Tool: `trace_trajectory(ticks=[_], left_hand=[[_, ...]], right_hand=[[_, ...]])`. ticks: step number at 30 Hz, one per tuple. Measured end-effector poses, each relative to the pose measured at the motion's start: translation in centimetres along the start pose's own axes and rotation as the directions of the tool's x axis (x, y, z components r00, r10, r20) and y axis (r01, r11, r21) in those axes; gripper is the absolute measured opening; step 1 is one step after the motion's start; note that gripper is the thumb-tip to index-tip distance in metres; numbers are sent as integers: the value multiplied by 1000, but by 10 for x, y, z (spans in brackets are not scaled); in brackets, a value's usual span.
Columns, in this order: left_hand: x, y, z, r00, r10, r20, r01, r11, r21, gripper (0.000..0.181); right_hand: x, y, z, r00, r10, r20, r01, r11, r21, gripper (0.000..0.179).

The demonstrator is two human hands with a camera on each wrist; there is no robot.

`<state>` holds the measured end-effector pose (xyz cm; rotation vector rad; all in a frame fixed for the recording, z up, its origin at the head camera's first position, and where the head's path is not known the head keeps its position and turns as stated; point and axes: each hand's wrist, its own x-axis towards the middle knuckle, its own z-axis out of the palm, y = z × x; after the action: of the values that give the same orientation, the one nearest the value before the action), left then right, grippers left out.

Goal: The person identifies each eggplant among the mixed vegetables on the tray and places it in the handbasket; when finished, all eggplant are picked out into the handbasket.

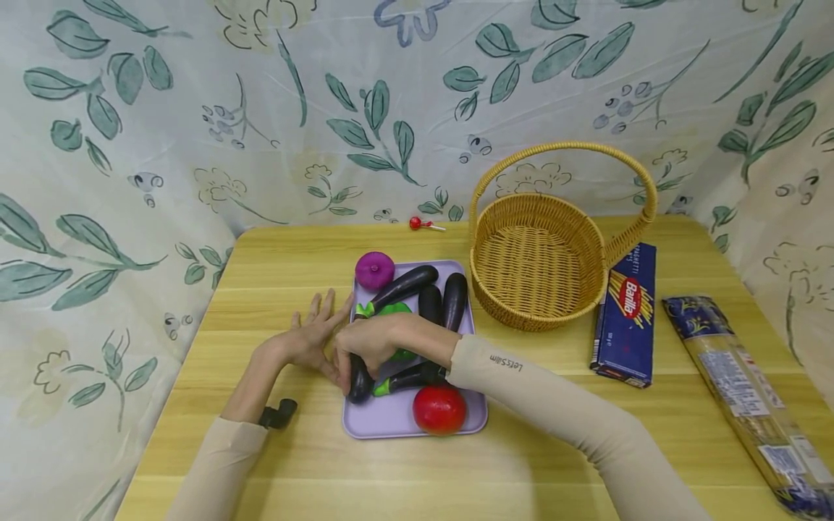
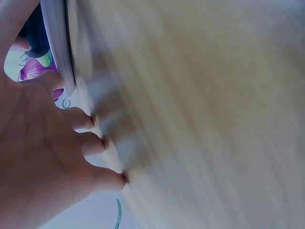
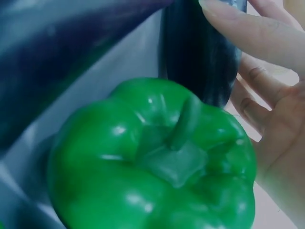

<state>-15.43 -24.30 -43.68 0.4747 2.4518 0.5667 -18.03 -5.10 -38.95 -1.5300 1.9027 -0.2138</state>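
Observation:
On a lilac tray (image 1: 384, 421) my right hand (image 1: 374, 339) grips a dark eggplant (image 1: 360, 380) along the left edge. The thumb lies against that eggplant (image 3: 202, 52) in the right wrist view. A green bell pepper (image 3: 152, 167) sits beside it, partly covered by the right hand in the head view. My left hand (image 1: 308, 341) is at the tray's left side, fingers spread. Its fingertips rest on the tabletop in the left wrist view, close to the tray's rim (image 2: 58, 38). Several more eggplants (image 1: 455, 300), a purple onion (image 1: 374, 271) and a red round fruit (image 1: 439, 410) lie on the tray.
A wicker basket (image 1: 537, 275) with a tall handle stands right of the tray. Beyond it lie a blue spaghetti box (image 1: 625, 318) and a clear pasta packet (image 1: 743, 391). A red lollipop (image 1: 417, 223) is near the back edge of the wooden table (image 1: 287, 260).

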Motion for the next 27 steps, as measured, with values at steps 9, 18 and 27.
trace_trajectory(ticks=[9, 18, 27], left_hand=[[-1, 1, 0, 1000, -2, 4, 2, 1000, -4, 150], [6, -8, 1, 1000, 19, 5, -19, 999, -38, 152], [6, -13, 4, 999, 39, -15, -39, 998, -52, 150]], right_hand=[[0, -2, -2, 1000, 11, 16, -11, 1000, -21, 48], [-12, -6, -9, 992, -108, -61, 111, 993, 43, 46], [-55, -15, -30, 956, -214, -201, 237, 967, 97, 39]])
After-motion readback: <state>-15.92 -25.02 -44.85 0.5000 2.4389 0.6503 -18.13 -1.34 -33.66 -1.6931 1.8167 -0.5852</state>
